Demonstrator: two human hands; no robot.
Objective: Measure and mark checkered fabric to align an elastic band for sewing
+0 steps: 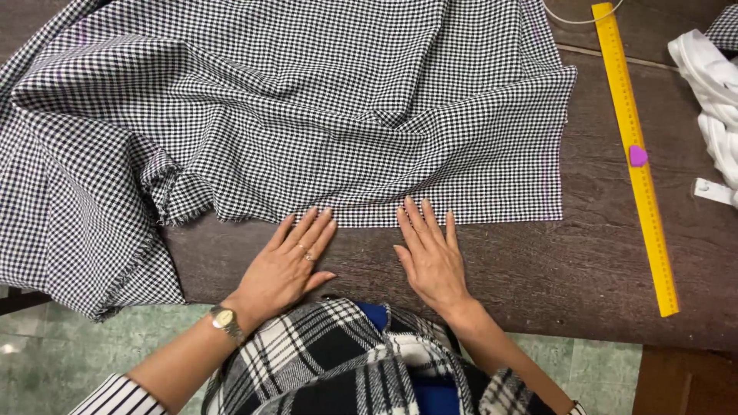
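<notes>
A large black-and-white checked cloth (307,107) is spread over a dark wooden table (584,253), its left part hanging off the edge. My left hand (292,261) lies flat on the table, fingers apart, fingertips touching the cloth's near edge. My right hand (430,257) lies flat beside it, its fingertips also on that edge. Neither hand holds anything. A watch and rings are on my left hand.
A long yellow ruler (638,161) lies on the table's right side with a small purple chalk piece (638,156) on it. White fabric (711,84) is bunched at the far right. A thin cord (573,19) curls at the top. Green floor tiles (61,353) show below.
</notes>
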